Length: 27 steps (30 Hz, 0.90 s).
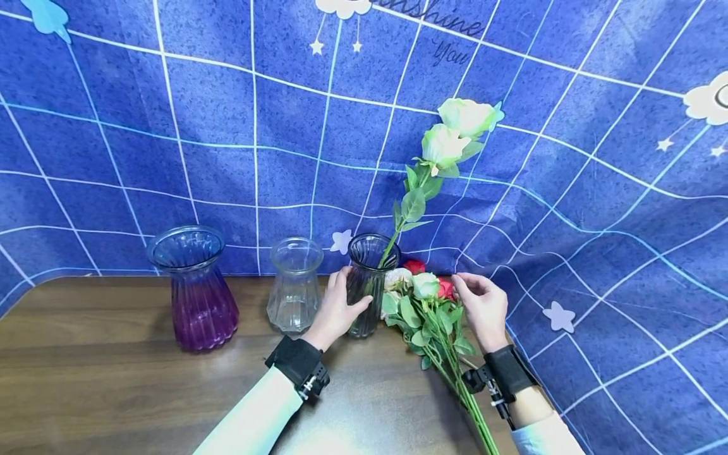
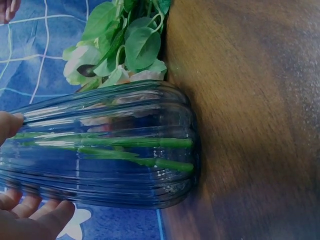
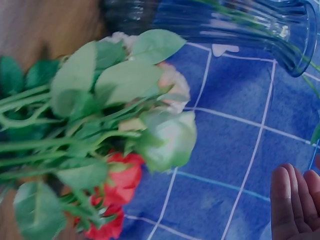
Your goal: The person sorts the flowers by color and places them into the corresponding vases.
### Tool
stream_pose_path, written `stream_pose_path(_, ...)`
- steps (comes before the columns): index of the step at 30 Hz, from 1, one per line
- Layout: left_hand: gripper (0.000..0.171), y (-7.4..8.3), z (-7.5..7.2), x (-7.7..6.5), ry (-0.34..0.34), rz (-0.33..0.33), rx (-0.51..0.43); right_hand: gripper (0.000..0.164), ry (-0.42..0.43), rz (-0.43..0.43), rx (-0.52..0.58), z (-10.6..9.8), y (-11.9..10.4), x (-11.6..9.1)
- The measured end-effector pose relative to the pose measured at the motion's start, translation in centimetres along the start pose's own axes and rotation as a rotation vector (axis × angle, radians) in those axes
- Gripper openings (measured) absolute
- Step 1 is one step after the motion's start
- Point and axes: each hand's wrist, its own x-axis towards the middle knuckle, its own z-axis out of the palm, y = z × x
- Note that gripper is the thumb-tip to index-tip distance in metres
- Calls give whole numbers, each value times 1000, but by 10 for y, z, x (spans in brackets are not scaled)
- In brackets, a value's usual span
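Observation:
My left hand [image 1: 337, 311] holds a smoky grey ribbed glass vase [image 1: 371, 317] upright on the table, thumb on one side and fingers on the other. Two white-green roses [image 1: 445, 148] stand in it, leaning right; their green stems [image 2: 165, 143] show through the glass in the left wrist view, reaching the base. My right hand [image 1: 488, 311] is at the right, beside a lying bunch of roses [image 1: 425, 285], with nothing visible in its fingers. In the right wrist view its fingers [image 3: 282, 195] look extended, apart from the red roses [image 3: 124, 177] and pale blooms.
A clear glass vase [image 1: 294, 297] stands just left of the held vase, and a blue-to-purple vase [image 1: 203, 303] farther left. Long stems [image 1: 472, 407] of the bunch run toward the front edge of the wooden table [image 1: 102, 379]. Blue patterned cloth [image 1: 227, 158] hangs behind and at the right.

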Motion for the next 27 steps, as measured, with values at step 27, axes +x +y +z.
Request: stream_pose_path(27, 73, -3, 4, -1, 4, -23, 22, 18, -358, 308, -319, -47, 75, -56)
